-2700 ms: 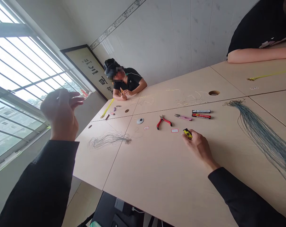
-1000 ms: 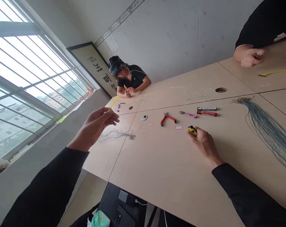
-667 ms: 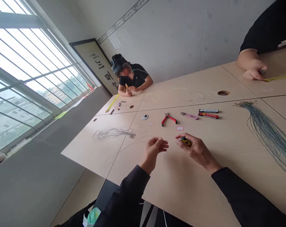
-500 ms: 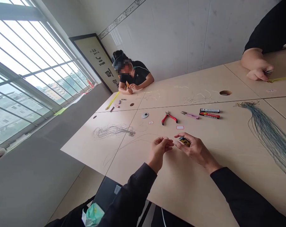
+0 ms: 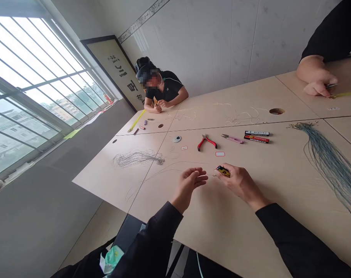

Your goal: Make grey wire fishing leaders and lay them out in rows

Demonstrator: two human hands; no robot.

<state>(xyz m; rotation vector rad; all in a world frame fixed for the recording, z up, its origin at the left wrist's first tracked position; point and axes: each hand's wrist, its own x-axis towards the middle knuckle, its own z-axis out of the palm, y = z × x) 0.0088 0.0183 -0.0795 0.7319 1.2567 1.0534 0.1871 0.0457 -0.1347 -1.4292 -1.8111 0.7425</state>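
My right hand (image 5: 238, 182) is closed around a black-and-yellow lighter (image 5: 223, 171) and its fingertips also seem to pinch the end of a thin thread (image 5: 210, 175). To its left, my left hand (image 5: 189, 183) hovers just over the table, fingers apart, with no thing visible in its grasp. The fine thread passes close by the left fingers, and long pale strands (image 5: 161, 170) curve across the table beyond that hand. Pliers with red handles (image 5: 207, 143) and a small red-bordered label (image 5: 220, 154) lie ahead of both hands.
Pink-handled snips (image 5: 232, 139) lie beside two lighter-like boxes (image 5: 256, 139). A bundle of grey threads (image 5: 140, 158) is at left, a blue-green bundle (image 5: 329, 154) at right. A round disc (image 5: 177, 139) lies behind. Two other people sit across the table (image 5: 222, 216).
My left hand has moved slightly left, away from my right hand, and its fingers have opened. The lighter stays in my right hand.
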